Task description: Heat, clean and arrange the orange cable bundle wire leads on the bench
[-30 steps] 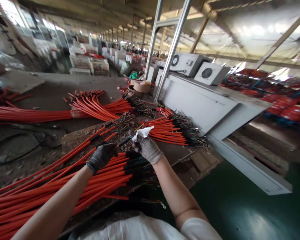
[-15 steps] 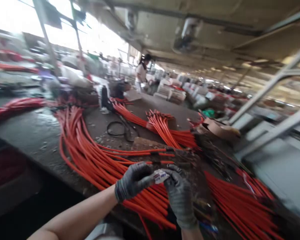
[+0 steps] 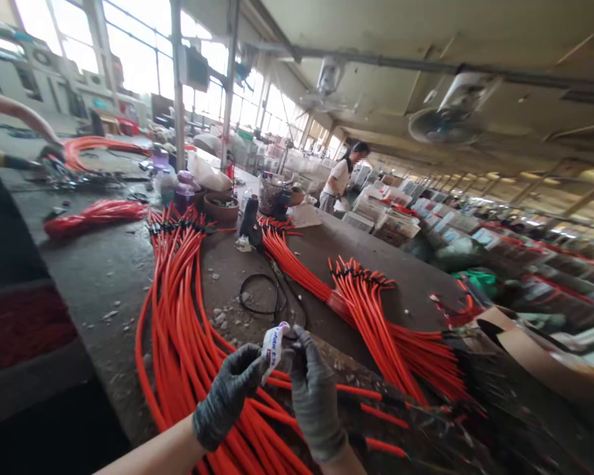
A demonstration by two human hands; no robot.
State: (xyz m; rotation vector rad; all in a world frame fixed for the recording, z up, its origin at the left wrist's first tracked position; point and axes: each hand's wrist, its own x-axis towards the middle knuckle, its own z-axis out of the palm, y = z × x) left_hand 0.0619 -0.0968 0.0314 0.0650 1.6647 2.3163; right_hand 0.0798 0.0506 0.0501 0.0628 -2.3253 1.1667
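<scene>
Grey-gloved, my left hand point(image 3: 230, 389) pinches a small white squeeze tube point(image 3: 272, 349) with blue lettering, held up on a slant. My right hand point(image 3: 317, 396), also in a grey glove, has its fingers bent round the tube's upper end near a pinkish tip; its exact grip is partly hidden. Below and behind both hands runs a big bundle of orange cables point(image 3: 178, 303) with black-banded ends at the far side. A few cable ends point(image 3: 386, 448) stick out to the right of my right hand.
More orange cables point(image 3: 371, 310) lie across the dark worktable point(image 3: 99, 284), with a black cable loop point(image 3: 262, 293), a hot-glue gun point(image 3: 249, 221) and bowl point(image 3: 221, 208) farther back. A co-worker's arm point(image 3: 20, 109) reaches in at left. Another person point(image 3: 341, 178) stands beyond the table.
My view has swung left, bringing the co-worker's arm into sight. The tube has turned from nearly level to more upright, with both hands still at it.
</scene>
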